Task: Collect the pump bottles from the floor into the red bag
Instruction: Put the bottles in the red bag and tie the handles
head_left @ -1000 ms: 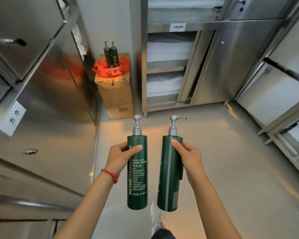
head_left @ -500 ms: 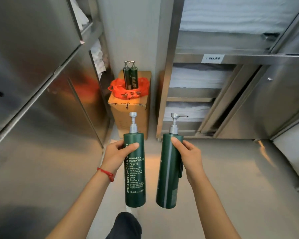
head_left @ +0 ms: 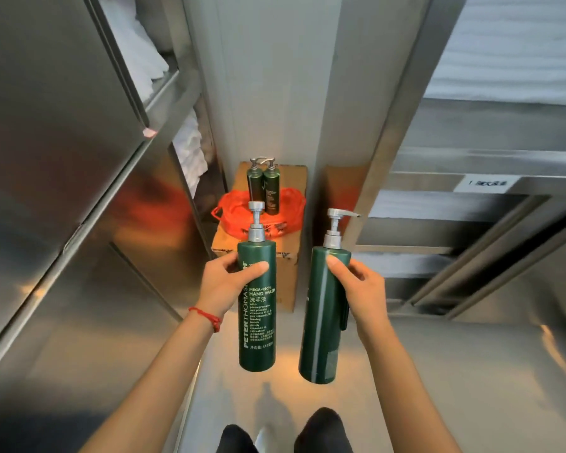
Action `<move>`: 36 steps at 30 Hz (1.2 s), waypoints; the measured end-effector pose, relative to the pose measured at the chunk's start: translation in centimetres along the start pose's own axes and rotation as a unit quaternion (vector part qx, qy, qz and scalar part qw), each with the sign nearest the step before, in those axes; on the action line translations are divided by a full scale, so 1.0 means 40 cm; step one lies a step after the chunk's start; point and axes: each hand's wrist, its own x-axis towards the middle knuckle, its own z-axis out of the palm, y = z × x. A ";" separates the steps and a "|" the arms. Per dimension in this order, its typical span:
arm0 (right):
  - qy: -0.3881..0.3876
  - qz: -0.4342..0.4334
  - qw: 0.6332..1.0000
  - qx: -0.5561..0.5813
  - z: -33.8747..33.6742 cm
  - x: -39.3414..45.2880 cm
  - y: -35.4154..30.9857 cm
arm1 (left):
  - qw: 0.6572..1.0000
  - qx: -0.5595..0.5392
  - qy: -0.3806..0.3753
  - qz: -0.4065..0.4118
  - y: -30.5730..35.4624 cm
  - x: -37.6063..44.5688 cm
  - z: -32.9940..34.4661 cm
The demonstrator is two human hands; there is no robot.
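My left hand (head_left: 224,284) grips a dark green pump bottle (head_left: 257,322) with white "hand wash" lettering, held upright. A second green pump bottle (head_left: 322,318) hangs upright in my right hand (head_left: 361,291), its silver pump spout pointing right. Straight ahead, the red bag (head_left: 288,207) lies open on top of a cardboard box (head_left: 286,279). Two more green pump bottles (head_left: 265,188) stand upright in the bag. Both held bottles are in the air, nearer to me than the box.
Stainless steel cabinet doors (head_left: 62,158) line the left side. Steel shelving (head_left: 471,204) with folded white linen stands on the right. A grey pillar (head_left: 268,76) rises behind the box. The grey floor (head_left: 438,371) lies below, with my knees at the bottom edge.
I have walked closer to the box and red bag, which now look larger and nearer. Both hands still hold their bottles upright in front of me.
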 end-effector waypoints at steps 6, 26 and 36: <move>-0.012 -0.002 1.000 -0.008 0.068 0.267 -0.024 | 0.999 0.023 0.024 0.009 0.007 0.252 0.019; 0.011 -0.030 0.997 -0.071 0.344 0.863 -0.016 | 0.998 0.039 0.056 -0.018 -0.064 0.876 -0.039; -0.001 -0.032 0.991 -0.132 0.424 0.975 0.067 | 0.994 0.081 0.012 -0.071 -0.166 1.043 -0.067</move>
